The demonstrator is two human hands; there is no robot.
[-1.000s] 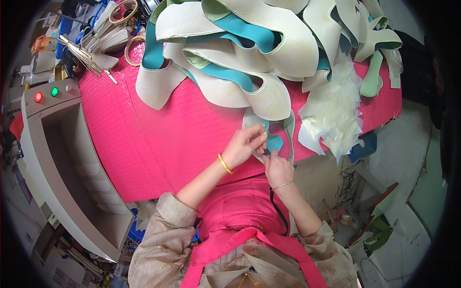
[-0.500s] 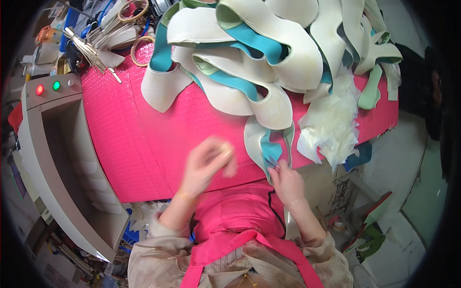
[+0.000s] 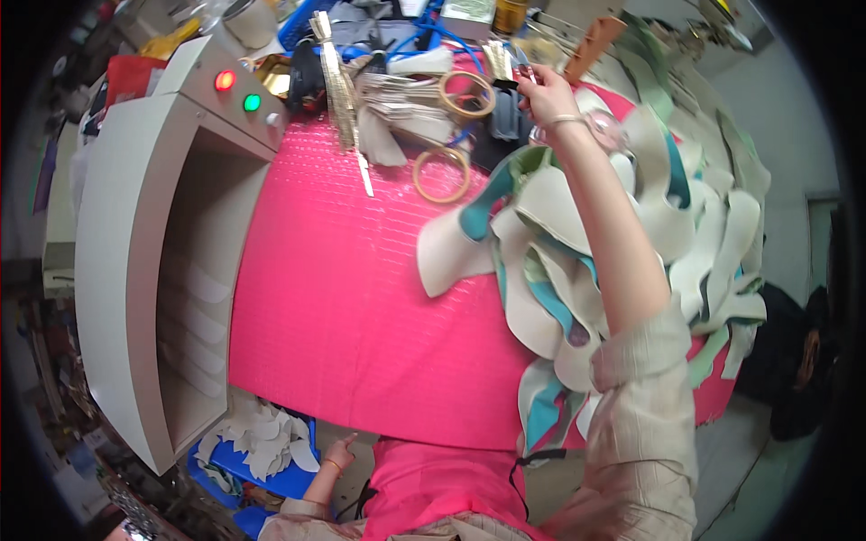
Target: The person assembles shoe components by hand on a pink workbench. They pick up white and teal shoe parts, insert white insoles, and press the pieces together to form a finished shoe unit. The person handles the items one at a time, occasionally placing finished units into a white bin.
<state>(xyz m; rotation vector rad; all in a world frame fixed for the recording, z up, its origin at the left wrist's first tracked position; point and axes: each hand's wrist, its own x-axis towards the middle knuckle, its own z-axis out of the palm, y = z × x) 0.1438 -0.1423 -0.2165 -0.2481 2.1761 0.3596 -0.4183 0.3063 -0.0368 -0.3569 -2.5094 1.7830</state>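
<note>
My right arm reaches to the back of the table. Up there my right hand (image 3: 548, 101) is closed round a small pair of snips (image 3: 521, 63), whose metal tips point away from me. My left hand (image 3: 341, 451) hangs low by the front edge, its fingers stretched out with nothing in them, beside a blue bin (image 3: 248, 464) of white offcuts. White, curved shoe uppers (image 3: 532, 325) with teal and green linings lie piled on the right; my right forearm hides some. One upper with a teal inside (image 3: 544, 413) lies at the near edge.
A grey box-shaped machine (image 3: 126, 243) with red and green lights stands left, white pieces inside. Tape rings (image 3: 442, 175), bundled strips (image 3: 336, 86) and stacked pale pieces (image 3: 410, 104) crowd the back of the pink-covered table (image 3: 361, 316). A brown tool (image 3: 594, 47) stands near my right hand.
My right hand has gone from the upper at the near edge to the back of the table. My left hand has dropped down beside the bin. The view has swung left.
</note>
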